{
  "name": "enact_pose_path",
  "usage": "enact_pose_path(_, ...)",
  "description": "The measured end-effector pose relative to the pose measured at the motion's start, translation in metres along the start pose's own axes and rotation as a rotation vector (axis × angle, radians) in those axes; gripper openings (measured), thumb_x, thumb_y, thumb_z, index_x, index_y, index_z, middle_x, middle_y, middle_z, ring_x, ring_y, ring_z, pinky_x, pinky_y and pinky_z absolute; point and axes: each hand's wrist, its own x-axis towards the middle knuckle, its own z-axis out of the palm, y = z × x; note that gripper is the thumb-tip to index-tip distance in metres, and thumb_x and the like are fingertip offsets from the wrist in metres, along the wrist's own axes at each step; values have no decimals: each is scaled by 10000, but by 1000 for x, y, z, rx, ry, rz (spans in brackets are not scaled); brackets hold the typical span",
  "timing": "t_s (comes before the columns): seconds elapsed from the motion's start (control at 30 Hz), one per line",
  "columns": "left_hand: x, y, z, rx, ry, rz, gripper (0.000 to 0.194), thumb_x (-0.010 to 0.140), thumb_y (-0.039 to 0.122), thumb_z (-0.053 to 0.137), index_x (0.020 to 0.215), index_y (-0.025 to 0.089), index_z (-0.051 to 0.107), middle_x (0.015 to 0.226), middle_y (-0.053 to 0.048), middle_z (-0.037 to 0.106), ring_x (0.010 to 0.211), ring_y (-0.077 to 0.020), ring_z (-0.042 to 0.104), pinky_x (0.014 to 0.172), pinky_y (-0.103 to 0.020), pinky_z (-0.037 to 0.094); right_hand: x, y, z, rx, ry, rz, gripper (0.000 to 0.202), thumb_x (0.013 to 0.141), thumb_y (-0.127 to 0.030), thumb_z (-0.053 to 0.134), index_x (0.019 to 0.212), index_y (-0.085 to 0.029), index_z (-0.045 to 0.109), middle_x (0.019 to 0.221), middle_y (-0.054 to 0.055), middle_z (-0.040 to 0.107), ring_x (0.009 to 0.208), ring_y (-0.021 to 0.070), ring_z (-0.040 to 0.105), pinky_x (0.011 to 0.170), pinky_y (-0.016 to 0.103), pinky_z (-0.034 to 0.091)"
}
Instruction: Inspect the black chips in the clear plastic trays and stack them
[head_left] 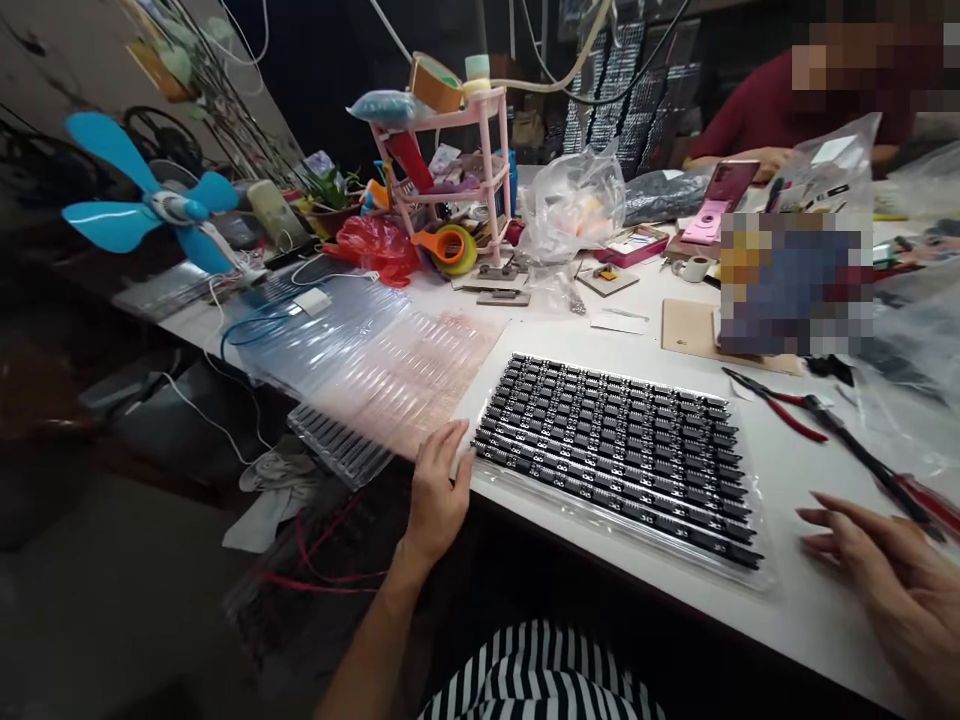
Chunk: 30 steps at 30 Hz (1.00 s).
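A clear plastic tray (759,575) lies on the white table in front of me, filled with rows of small black electronic parts (615,455). At its left end, my left hand (441,490) rests by the table's front edge, fingers extended and holding nothing; whether the fingertips touch the tray I cannot tell. On the right, apart from the tray, my right hand (889,575) hovers over or rests on the table with loosely stretched fingers and nothing in them. Red-handled pliers (795,405) lie beyond the tray's right side, and another long red-handled tool (870,460) lies beside them.
Stacked clear plastic trays (352,360) cover the left side, one overhanging the edge. A blue fan (172,205) stands at the far left. A pink shelf (450,170) holds tape and clutter. A person in a dark red top (757,110) sits opposite, near a pink phone stand (709,215).
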Motion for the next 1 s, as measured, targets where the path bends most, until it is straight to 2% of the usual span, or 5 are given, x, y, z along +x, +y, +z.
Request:
enact_pose_path(0.13, -11, 15, 6, 93, -111, 237, 369, 907, 210, 521, 1276, 202, 520, 1371, -115, 469, 1346, -255, 356, 1095, -465, 333, -13, -15, 8, 80, 8, 127, 336, 744, -579, 497, 996, -395, 624, 970, 42, 699, 968, 292, 652, 938, 477, 500)
enact_pose_path(0.3, -25, 27, 13, 143, -223, 290, 255, 894, 243, 554, 1143, 189, 576, 1410, -123, 405, 1413, -313, 199, 1120, -551, 244, -15, -8, 12, 80, 0, 116, 356, 749, -593, 516, 1025, -397, 627, 1022, 24, 696, 986, 296, 647, 968, 495, 485)
enact_pose_path(0.67, -20, 34, 15, 119, -233, 309, 186, 901, 227, 537, 1073, 185, 594, 1372, -121, 447, 1415, -316, 206, 1125, -573, 228, -12, 3, 13, 57, -7, 22, 371, 764, -606, 497, 1042, -397, 624, 1041, 25, 689, 983, 298, 647, 971, 505, 479)
enact_pose_path(0.87, -23, 39, 22, 48, -252, 355, 243, 894, 141, 516, 1119, 210, 575, 1362, -100, 455, 1405, -310, 235, 1118, -593, 231, -11, 8, 12, 158, -14, -1, 404, 782, -569, 517, 1060, -300, 632, 1032, 42, 680, 915, 278, 662, 890, 495, 512)
enact_pose_path(1.0, -20, 34, 21, -30, -184, 342, 229, 880, 98, 508, 1052, 222, 596, 1315, -81, 494, 1373, -306, 310, 1109, -588, 266, -5, 19, -3, 35, 115, -24, 361, 828, -516, 463, 1050, -285, 628, 1044, 47, 661, 865, 254, 649, 824, 431, 521)
